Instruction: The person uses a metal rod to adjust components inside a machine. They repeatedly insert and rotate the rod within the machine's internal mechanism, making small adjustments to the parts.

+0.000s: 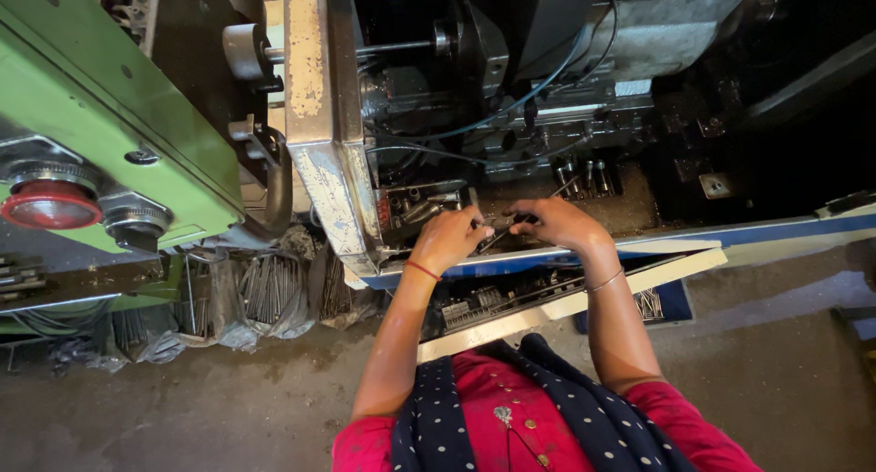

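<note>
Near the middle of the frame, the person is reaching both hands over the blue-and-white edge (757, 230) of a dark machine bed. The left hand (449, 239), with a red thread at the wrist, is curling its fingers inward around one end of a thin dark metal rod (497, 235); the fingertips are pressing together on it. The right hand (558, 224), wearing a thin bangle on the wrist, is lying just to the right, its fingers bent and bunched toward the other end of the same rod, though whether they are truly gripping it cannot be told. The two hands are sitting close together, nearly touching, with the rod slanting between them just above the bed's edge.

Behind the hands, in the upper middle of the frame, a few small metal cylinders (584, 175) are standing upright on the grimy bed. A blue cable (511, 107) is looping above them. A green machine (100, 134) with a red round button (50, 203) is filling the upper left of the frame. Below it, bundles of thin metal rods (265, 289) are lying in plastic bags on the floor.
</note>
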